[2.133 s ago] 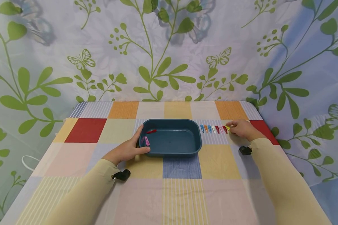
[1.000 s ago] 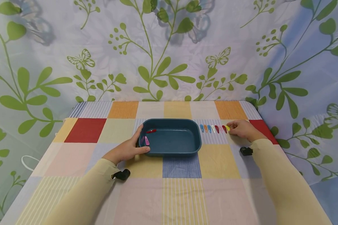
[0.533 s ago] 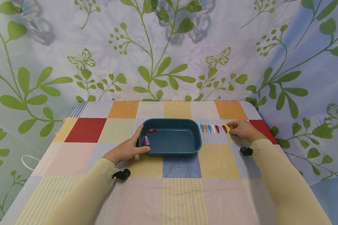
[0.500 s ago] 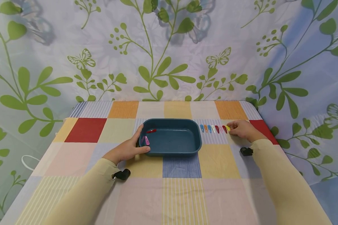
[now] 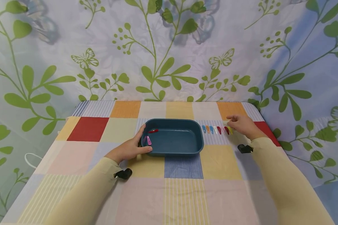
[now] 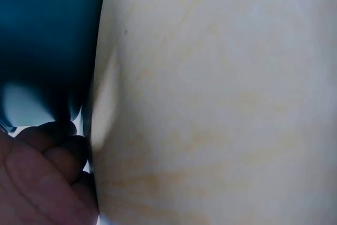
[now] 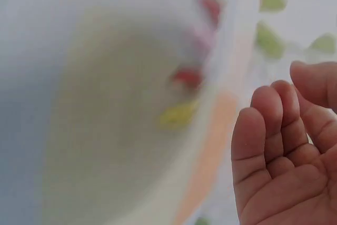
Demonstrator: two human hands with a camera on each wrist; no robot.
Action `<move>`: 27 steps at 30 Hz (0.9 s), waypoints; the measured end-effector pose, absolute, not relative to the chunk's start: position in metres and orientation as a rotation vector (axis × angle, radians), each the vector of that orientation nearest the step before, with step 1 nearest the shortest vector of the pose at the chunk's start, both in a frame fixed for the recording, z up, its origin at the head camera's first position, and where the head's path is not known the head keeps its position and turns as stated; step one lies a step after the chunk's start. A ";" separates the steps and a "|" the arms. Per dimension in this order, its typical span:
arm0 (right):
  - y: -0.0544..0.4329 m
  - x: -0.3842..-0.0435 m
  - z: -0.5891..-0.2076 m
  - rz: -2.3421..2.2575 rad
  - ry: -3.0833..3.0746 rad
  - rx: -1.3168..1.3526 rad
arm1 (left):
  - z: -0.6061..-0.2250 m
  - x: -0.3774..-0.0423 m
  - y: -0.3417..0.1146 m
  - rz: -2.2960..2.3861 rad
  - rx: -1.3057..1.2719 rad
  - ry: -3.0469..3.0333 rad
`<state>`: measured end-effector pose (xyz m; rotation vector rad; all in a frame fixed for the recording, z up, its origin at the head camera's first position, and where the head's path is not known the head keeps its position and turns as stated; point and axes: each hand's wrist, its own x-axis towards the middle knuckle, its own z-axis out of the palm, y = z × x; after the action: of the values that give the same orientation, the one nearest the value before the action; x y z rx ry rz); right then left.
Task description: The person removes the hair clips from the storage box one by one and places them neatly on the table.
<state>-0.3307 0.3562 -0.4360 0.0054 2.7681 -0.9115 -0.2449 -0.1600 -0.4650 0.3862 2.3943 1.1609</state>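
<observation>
At the left end of a dark blue plastic basin [image 5: 176, 142], my left hand [image 5: 129, 148] grips the wall, its thumb at the front rim and fingers along the outer side. Inside lie a red hair clip [image 5: 153, 131] and a pink hair clip [image 5: 149, 140]. My right hand [image 5: 245, 125] is raised just above the right end of a row of hair clips, fingers loosely bent and holding nothing. A yellow hair clip [image 7: 178, 115] ends that row, beside a dark red hair clip [image 7: 188, 77]. The left wrist view shows curled fingers [image 6: 66, 156] against the basin's wall.
Several hair clips in blue, orange, white and red stretch from the basin's right side toward my right hand. A patchwork cloth [image 5: 183, 193] covers the table. Behind it hangs a leaf-patterned curtain [image 5: 174, 47]. A white cord [image 5: 31, 161] loops at the left edge.
My right hand has let go of the yellow hair clip and risen a little above it; the clip stays at the row's end. My left hand keeps its grip on the basin.
</observation>
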 end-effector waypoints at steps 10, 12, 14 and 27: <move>0.274 -0.328 -0.399 -0.841 2.806 -0.363 | -0.464 -0.244 -0.161 1.162 0.409 2.398; 0.260 -0.327 -0.397 -0.871 2.780 -0.404 | -0.464 -0.244 -0.161 1.166 0.405 2.397; 0.248 -0.327 -0.397 -0.899 2.753 -0.447 | -0.463 -0.243 -0.160 1.164 0.396 2.401; 0.176 -0.322 -0.389 -0.926 2.599 -0.664 | -0.464 -0.245 -0.160 1.177 0.380 2.392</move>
<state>-0.3220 0.1762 -0.3890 -0.6645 2.5987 -0.9258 -0.2445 -0.1599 -0.4643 0.3797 2.3920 1.1768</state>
